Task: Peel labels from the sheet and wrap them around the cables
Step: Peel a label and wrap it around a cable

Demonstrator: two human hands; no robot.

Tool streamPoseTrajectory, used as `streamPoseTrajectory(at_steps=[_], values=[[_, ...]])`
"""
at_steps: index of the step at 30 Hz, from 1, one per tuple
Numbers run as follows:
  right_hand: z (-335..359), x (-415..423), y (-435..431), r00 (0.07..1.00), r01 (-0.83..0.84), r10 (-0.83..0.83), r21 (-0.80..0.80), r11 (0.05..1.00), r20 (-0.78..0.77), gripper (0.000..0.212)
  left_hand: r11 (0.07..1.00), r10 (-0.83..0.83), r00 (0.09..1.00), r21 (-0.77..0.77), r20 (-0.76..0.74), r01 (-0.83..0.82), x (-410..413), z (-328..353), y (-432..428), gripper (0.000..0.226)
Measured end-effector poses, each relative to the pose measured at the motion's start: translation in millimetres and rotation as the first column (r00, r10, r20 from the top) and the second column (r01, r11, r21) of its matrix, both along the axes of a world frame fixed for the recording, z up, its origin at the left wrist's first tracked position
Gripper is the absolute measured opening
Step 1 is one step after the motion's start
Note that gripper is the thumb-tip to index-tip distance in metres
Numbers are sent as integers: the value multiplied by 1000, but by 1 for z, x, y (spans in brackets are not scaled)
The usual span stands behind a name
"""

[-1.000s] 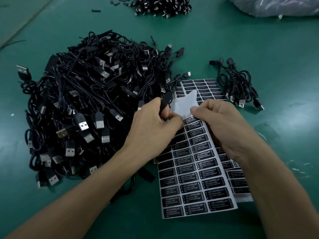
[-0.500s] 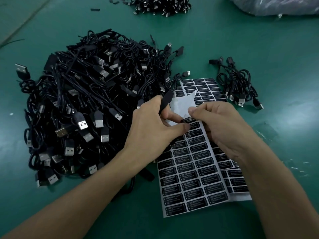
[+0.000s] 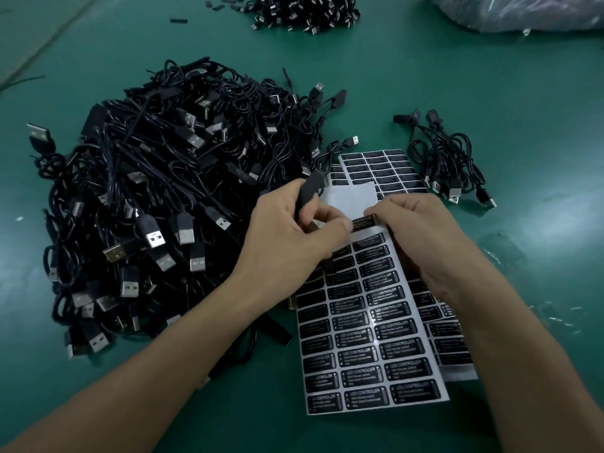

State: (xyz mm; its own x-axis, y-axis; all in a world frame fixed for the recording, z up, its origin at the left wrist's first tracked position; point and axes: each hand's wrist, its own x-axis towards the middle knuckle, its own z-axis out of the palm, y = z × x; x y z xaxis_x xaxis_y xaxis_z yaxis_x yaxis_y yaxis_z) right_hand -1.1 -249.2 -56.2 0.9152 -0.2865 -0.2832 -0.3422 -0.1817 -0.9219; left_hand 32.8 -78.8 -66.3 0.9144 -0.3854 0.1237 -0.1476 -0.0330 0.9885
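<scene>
Two grips busy: left grip (image 3: 294, 237) clenched round a black cable (image 3: 310, 190) end, right grip (image 3: 421, 237) pinching one peeled label (image 3: 366, 221), just beside my left thumb, above the label sheet (image 3: 369, 338). Sheet lies on the green tabletop (image 3: 490, 93), overlapping a second sheet (image 3: 385, 168). Big cable pile (image 3: 157, 191) on my left, small bundle (image 3: 447, 161) on my right.

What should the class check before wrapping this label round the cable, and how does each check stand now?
1. Right hand pinches the label: ok.
2. Left hand grips the cable's black module: ok.
3. Label fully free of the sheet: cannot tell.
4. Label set against the module: not ok, they are apart.
5. Label's sticky side uncreased: cannot tell.
6. Labels left on the sheet: ok.
</scene>
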Motion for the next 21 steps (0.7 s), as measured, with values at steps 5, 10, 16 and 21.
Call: streamPoseTrajectory(at_steps=[5,10,16,21], values=[[2,-5,-2,977,152,-70,-432,889,200,19,991,61,988,-107,-142,-76,5,1,2,45],[7,-5,-1,960,169,-110,-219,961,258,31,982,94,977,-146,-191,-123,6,3,2,47],[10,-8,11,995,15,-36,222,975,90,14,974,125,974,-164,-188,-157,4,7,1,45],[9,-5,15,982,54,-107,311,949,155,18,978,104,976,-160,-193,-136,4,8,2,46]])
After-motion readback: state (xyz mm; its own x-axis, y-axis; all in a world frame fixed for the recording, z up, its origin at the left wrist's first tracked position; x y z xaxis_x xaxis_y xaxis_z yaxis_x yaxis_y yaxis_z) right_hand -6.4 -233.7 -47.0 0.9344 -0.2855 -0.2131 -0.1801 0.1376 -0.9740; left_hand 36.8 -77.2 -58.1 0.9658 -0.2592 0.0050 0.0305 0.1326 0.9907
